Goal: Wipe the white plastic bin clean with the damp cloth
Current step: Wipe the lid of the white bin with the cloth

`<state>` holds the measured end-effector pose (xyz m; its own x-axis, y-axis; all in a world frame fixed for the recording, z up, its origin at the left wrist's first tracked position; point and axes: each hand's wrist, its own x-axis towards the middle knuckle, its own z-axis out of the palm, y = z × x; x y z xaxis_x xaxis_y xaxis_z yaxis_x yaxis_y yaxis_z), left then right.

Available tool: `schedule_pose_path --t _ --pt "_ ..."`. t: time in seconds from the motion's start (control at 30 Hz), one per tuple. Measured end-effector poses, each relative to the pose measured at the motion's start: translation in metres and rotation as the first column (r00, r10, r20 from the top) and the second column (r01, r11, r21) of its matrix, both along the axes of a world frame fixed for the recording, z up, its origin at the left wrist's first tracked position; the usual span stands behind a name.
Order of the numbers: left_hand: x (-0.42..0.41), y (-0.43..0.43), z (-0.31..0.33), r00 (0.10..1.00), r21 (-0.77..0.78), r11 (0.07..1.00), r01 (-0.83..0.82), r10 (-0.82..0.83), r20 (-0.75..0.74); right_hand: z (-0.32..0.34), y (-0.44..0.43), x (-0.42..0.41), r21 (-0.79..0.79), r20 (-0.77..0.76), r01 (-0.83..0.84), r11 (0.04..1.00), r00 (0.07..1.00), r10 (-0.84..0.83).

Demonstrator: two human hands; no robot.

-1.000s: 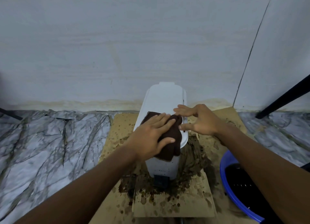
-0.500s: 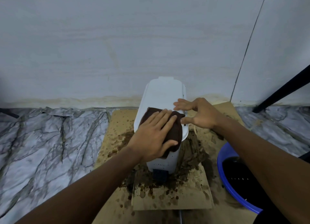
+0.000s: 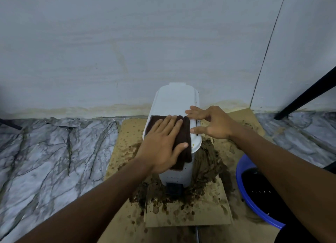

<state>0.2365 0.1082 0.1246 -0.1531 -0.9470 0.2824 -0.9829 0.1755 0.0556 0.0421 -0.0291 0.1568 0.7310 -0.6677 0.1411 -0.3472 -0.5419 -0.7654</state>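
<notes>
Where brown cloth (image 3: 184, 133) drapes lid (image 3: 174, 101), white bin (image 3: 177, 175) upright, front lightly speckled

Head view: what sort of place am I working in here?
Likely an indoor floor corner set up for messy cleaning: marble-patterned floor meeting a plain wall, brown-stained cardboard under the white bin, a blue basin alongside.
</notes>
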Motion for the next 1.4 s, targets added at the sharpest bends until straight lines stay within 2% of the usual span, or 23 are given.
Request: schedule_pose_path --t 0.1,0.27,0.47,0.63,0.9,1.0,1.13,1.4 --pt "-0.012 -0.009 0.003 1.000 0.018 1.000 -0.004 0.005 -0.019 0.000 0.000 -0.001 0.012 -0.006 0.011 1.000 1.000 -0.011" --pt "0.035 0.005 0.011 0.993 0.072 0.993 0.094 -0.089 -0.076 0.000 0.002 0.005 0.021 -0.002 -0.007 1.000 1.000 0.007" --pt "0.015 0.009 -0.001 1.000 -0.004 1.000 0.012 -0.012 -0.007 0.003 0.002 0.004 -0.003 -0.006 0.025 1.000 1.000 -0.025" --pt "0.000 0.002 0.001 1.000 -0.058 0.998 0.024 -0.025 -0.019 0.006 0.004 0.000 -0.105 -0.023 0.059 0.993 0.998 -0.062" --pt "0.013 0.012 -0.002 0.997 -0.012 1.000 0.024 -0.025 -0.070 0.007 0.009 0.018 -0.250 0.100 0.171 0.953 0.984 -0.151" --pt "0.013 0.012 -0.002 0.997 -0.005 1.000 0.029 -0.029 -0.070 0.008 0.007 0.022 -0.292 0.093 0.134 0.947 0.989 -0.111" --pt "0.020 0.011 0.002 0.993 0.000 1.000 0.029 -0.028 -0.114 0.010 0.004 0.018 -0.237 0.005 0.065 0.969 0.998 -0.065" --pt "-0.024 -0.012 -0.001 0.995 -0.040 0.997 -0.061 0.058 -0.085 0.006 0.001 0.008 -0.205 0.023 0.061 0.977 0.998 -0.058"
